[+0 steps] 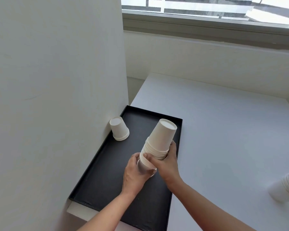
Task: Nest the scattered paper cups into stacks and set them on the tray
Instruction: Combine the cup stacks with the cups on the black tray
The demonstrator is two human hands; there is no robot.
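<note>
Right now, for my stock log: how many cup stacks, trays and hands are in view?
Cup stacks: 3 (held stack, tray stack, table stack)
Tray: 1
Hands: 2 (left hand, right hand)
Total: 6

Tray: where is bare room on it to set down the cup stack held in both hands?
Bare on the tray: the near half, between the left hand and the wall-side rim; the far strip between the short stack and the right rim. Crowded: the middle, under the held stack and right hand.
</note>
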